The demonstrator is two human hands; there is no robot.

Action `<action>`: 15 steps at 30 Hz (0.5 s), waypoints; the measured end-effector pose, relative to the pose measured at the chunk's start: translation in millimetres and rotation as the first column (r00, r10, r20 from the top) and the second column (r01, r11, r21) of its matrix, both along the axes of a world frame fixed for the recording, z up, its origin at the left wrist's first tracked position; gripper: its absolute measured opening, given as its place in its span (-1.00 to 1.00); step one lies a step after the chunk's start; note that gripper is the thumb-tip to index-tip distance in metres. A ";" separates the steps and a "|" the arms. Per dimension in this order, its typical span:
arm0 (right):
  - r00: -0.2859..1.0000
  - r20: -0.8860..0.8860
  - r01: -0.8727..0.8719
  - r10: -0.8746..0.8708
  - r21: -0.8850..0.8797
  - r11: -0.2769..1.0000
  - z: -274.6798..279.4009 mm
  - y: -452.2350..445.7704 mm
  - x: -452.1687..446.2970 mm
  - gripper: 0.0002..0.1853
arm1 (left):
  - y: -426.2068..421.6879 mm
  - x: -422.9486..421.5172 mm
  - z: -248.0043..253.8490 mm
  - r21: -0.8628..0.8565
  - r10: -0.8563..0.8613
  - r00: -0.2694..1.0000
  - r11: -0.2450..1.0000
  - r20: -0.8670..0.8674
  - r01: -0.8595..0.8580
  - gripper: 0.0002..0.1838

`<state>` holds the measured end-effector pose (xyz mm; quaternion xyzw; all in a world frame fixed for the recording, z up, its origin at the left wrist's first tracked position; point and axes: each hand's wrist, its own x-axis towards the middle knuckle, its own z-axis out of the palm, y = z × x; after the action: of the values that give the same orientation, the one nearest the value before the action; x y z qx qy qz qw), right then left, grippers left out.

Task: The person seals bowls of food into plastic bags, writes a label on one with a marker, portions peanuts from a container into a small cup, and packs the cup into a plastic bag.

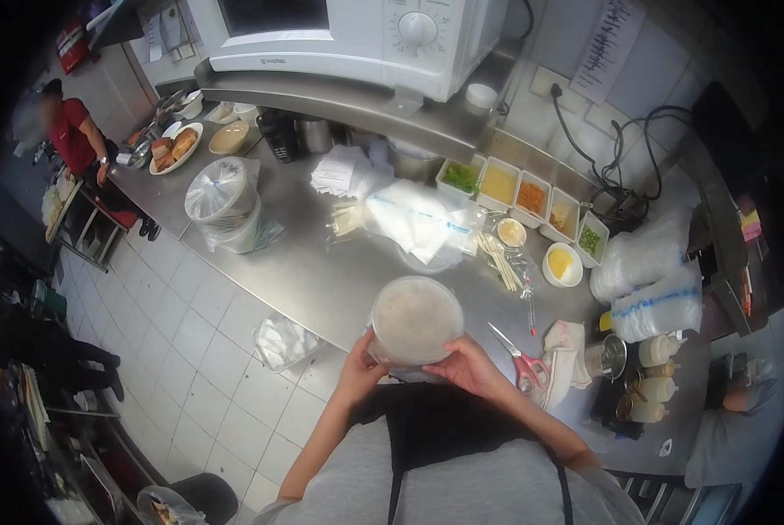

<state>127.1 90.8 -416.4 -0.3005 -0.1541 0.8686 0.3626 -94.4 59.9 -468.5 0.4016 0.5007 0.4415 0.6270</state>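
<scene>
A round tub with a translucent lid and pale contents (416, 320) is held close to my body at the counter's front edge. My left hand (363, 367) grips its lower left side, and my right hand (471, 366) grips its lower right side. Beyond the tub lie white plastic bags with blue print (422, 219) on the steel counter (322, 280). To the right of my right hand are red-handled scissors (528, 367) and a folded cloth (567, 354).
Small trays of chopped food (532, 198) line the back right, near a yellow-filled bowl (562, 264). Bagged containers (225, 206) stand left. Squeeze bottles (659, 389) are at right. A microwave (348, 44) sits above. A person in red (77, 140) stands far left.
</scene>
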 end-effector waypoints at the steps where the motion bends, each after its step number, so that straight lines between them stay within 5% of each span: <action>1: 0.993 0.113 0.019 -0.026 0.067 0.998 -0.1 1.3 0.1 -0.46 | -1.2 1.7 -1.2 0.058 0.120 0.990 0.992 -0.068 -0.116 -0.38; 2: 0.973 0.221 0.031 -0.060 0.134 0.991 -0.6 1.8 0.0 -0.45 | -2.6 2.7 -1.1 0.051 0.124 0.990 0.991 -0.071 -0.120 -0.38; 4: 0.933 0.350 0.015 -0.076 0.175 0.984 -3.2 -0.9 -1.1 -0.51 | 0.9 6.7 21.0 0.209 0.194 0.864 0.972 -0.464 -0.106 -0.44; 6: 0.875 0.474 -0.007 -0.097 0.213 0.977 -4.3 1.4 3.4 -0.57 | 5.6 8.2 23.0 0.288 0.265 0.839 0.948 -0.474 -0.136 -0.47; 8: 0.612 0.783 -0.210 -0.105 0.290 0.934 -4.9 9.9 16.6 -0.67 | 6.6 6.4 19.7 0.366 0.334 0.811 0.917 -0.481 -0.160 -0.49; 9: 0.613 0.783 -0.210 -0.103 0.287 0.935 -9.7 13.3 20.1 -0.67 | 7.6 2.5 13.7 0.387 0.348 0.791 0.909 -0.503 -0.154 -0.52; 11: 0.108 0.763 -0.496 -0.637 0.597 0.630 -28.7 21.6 24.8 -0.73 | 7.9 2.6 11.7 0.407 0.361 0.770 0.902 -0.526 -0.145 -0.55; 15: 0.109 0.904 -0.654 -0.413 0.378 0.655 -52.7 35.0 27.4 -0.72 | 7.1 6.0 32.5 0.278 0.248 0.776 0.956 -0.580 -0.098 -0.55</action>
<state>154.5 125.7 -469.1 -0.6005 -0.7157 0.3174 0.1627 -88.4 67.0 -436.0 0.5444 0.6553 0.4004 0.3375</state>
